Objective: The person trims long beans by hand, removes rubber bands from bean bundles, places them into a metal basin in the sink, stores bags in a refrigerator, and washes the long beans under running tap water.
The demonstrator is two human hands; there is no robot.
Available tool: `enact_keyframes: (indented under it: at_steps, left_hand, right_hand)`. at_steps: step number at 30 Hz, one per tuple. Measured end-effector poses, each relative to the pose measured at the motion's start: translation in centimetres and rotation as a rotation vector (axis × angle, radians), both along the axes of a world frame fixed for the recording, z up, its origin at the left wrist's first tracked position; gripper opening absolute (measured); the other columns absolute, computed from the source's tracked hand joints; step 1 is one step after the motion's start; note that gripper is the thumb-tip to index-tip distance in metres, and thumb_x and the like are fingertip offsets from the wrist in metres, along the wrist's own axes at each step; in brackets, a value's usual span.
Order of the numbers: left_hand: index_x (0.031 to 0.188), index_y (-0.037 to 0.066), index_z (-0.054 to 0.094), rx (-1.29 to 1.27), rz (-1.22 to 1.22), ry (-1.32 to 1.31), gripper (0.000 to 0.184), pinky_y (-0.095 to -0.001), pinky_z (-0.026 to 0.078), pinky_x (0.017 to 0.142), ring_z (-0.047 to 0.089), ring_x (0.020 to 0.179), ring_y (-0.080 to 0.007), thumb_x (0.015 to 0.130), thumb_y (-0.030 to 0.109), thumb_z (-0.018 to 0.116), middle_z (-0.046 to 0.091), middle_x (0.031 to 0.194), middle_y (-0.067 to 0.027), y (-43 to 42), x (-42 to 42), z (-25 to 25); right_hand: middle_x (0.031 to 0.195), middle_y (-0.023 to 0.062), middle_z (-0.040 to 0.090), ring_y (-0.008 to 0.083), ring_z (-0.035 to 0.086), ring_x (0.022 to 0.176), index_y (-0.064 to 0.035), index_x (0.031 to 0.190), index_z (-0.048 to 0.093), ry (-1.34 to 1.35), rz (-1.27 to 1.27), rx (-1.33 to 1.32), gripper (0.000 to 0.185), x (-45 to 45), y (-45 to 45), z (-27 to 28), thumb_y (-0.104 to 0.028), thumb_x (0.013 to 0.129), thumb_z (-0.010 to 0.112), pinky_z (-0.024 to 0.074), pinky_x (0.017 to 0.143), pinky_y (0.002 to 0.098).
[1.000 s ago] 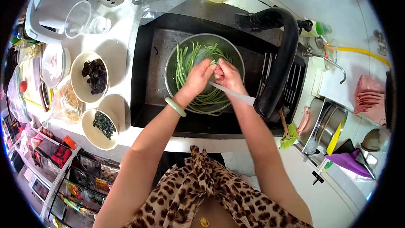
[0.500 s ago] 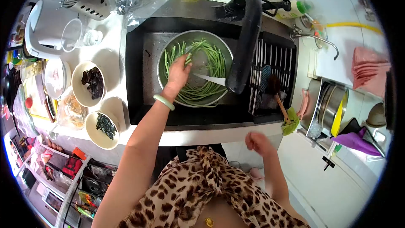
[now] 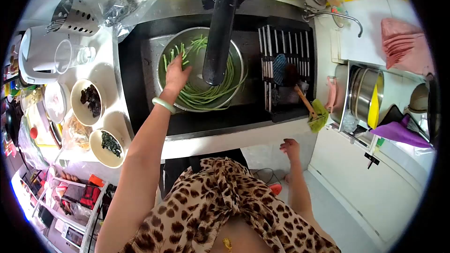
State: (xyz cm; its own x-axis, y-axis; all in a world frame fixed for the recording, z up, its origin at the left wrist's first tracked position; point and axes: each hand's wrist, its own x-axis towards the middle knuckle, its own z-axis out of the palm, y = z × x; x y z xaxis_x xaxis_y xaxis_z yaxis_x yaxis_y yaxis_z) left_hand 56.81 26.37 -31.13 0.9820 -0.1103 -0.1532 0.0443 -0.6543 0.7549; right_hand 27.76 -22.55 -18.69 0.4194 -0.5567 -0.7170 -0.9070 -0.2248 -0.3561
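My left hand (image 3: 178, 76), with a pale bangle on the wrist, is over the left side of a metal bowl (image 3: 161, 82) in the black sink (image 3: 136, 65). Its fingers touch the cut pieces of green beans (image 3: 180, 52), and I cannot make out whether they hold any. Long uncut beans (image 3: 206, 97) curl along the bowl's right and lower sides. The black faucet (image 3: 221, 33) hides the middle of the bowl. My right hand (image 3: 290, 147) hangs in front of the counter, away from the sink, its fingers loosely curled and partly blurred.
On the left counter stand a bowl of dark fungus (image 3: 90, 102), a bowl of dark green food (image 3: 110, 146) and a clear cup (image 3: 64, 56). A drying rack (image 3: 287, 51) with a brush lies right of the faucet. Stacked metal pans (image 3: 363, 91) are at the right.
Both hands were together over the bowl; my right hand left it and dropped below the counter edge. My left hand moved to the cut beans. The view shifted, bringing the faucet over the bowl.
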Motion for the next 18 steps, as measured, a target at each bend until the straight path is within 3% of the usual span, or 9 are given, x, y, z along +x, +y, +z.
enact_keyframes:
  at_steps: [3, 6, 7, 8, 10, 11, 12, 13, 18]
  left_hand:
    - [0.136, 0.004, 0.04, -0.046, 0.067, -0.019, 0.064, -0.0443, 0.042, 0.095, 0.052, 0.11, -0.0406, 0.078, 0.011, 0.067, 0.055, 0.12, -0.0235, -1.1, -0.1, 1.4]
    - [0.138, 0.003, 0.037, -0.084, 0.081, -0.031, 0.069, -0.0438, 0.041, 0.095, 0.052, 0.11, -0.0403, 0.076, 0.008, 0.068, 0.055, 0.119, -0.0231, -1.7, -0.5, 1.9]
    - [0.138, 0.002, 0.035, -0.092, 0.078, -0.038, 0.071, -0.0437, 0.042, 0.095, 0.052, 0.11, -0.0401, 0.075, 0.007, 0.069, 0.055, 0.119, -0.023, -2.1, -0.5, 2.6]
    - [0.139, 0.0, 0.033, 0.007, 0.061, 0.003, 0.076, -0.0439, 0.042, 0.095, 0.052, 0.108, -0.0399, 0.073, 0.006, 0.07, 0.056, 0.118, -0.0234, -2.8, -1.1, 4.7]
    - [0.139, 0.002, 0.034, 0.106, -0.018, -0.01, 0.076, -0.0432, 0.042, 0.093, 0.052, 0.107, -0.0386, 0.072, 0.006, 0.071, 0.055, 0.119, -0.0214, -4.2, -1.5, 6.5]
    - [0.138, 0.003, 0.036, 0.178, -0.025, 0.092, 0.076, -0.0428, 0.042, 0.093, 0.052, 0.107, -0.038, 0.071, 0.006, 0.071, 0.054, 0.121, -0.0206, -3.5, -2.1, 8.6]
    - [0.137, 0.004, 0.037, 0.157, -0.033, 0.045, 0.075, -0.0425, 0.041, 0.094, 0.052, 0.108, -0.0373, 0.07, 0.007, 0.072, 0.054, 0.121, -0.02, -3.9, -2.2, 8.3]
    - [0.136, 0.005, 0.039, 0.134, -0.04, 0.003, 0.075, -0.0421, 0.04, 0.095, 0.051, 0.109, -0.0366, 0.069, 0.007, 0.072, 0.053, 0.122, -0.0193, -3.5, -2.8, 7.6]
    - [0.134, 0.006, 0.042, 0.042, 0.046, -0.107, 0.072, -0.043, 0.037, 0.099, 0.047, 0.116, -0.0364, 0.069, 0.007, 0.072, 0.052, 0.124, -0.0183, -3.4, -3.1, 7.3]
  right_hand:
    - [0.074, 0.0058, 0.063, 0.0119, 0.06, 0.064, -0.0004, 0.102, 0.063, 0.263, 0.408, 0.085, 0.017, 9.5, 3.1, 11.5, -0.009, 0.091, 0.053, 0.0472, 0.054, 0.0246]
    - [0.068, 0.0008, 0.057, 0.0085, 0.055, 0.062, -0.003, 0.102, 0.062, -0.416, 0.611, 0.103, 0.014, 20.1, 9.0, 16.1, -0.007, 0.092, 0.054, 0.046, 0.055, 0.0223]
    - [0.08, 0.0026, 0.061, 0.0101, 0.058, 0.071, -0.0027, 0.108, 0.059, -0.379, 0.681, 0.112, 0.019, 20.8, 8.6, 15.9, -0.005, 0.09, 0.056, 0.048, 0.064, 0.0238]
    - [0.099, 0.0068, 0.062, 0.0136, 0.059, 0.086, -0.0031, 0.116, 0.055, -0.763, 0.831, -0.086, 0.028, 28.0, 15.0, 18.5, -0.003, 0.088, 0.057, 0.0482, 0.077, 0.0261]
    - [0.121, 0.0137, 0.056, 0.0257, 0.055, 0.111, -0.0049, 0.128, 0.049, -0.938, 0.933, -0.133, 0.043, 32.2, 17.4, 18.1, -0.006, 0.086, 0.06, 0.0439, 0.092, 0.0332]
    - [0.131, 0.0155, 0.05, 0.0317, 0.047, 0.122, -0.0062, 0.132, 0.045, -1.245, 1.136, -0.522, 0.048, 37.5, 21.7, 18.4, -0.01, 0.086, 0.061, 0.0391, 0.099, 0.0389]
    - [0.14, 0.0169, 0.041, 0.0348, 0.038, 0.129, -0.0049, 0.134, 0.041, -1.285, 1.192, -0.617, 0.053, 39.6, 22.7, 17.0, -0.014, 0.086, 0.061, 0.0351, 0.104, 0.0425]
    - [0.142, 0.018, 0.038, 0.0352, 0.036, 0.131, -0.0013, 0.135, 0.04, -1.192, 1.338, -0.861, 0.055, 41.9, 22.9, 12.1, -0.016, 0.086, 0.062, 0.0339, 0.105, 0.0421]
    - [0.139, 0.0182, 0.042, 0.0353, 0.039, 0.129, 0.0, 0.132, 0.043, -1.21, 1.152, -0.765, 0.053, 40.0, 21.8, 10.4, -0.013, 0.084, 0.063, 0.0362, 0.102, 0.0415]
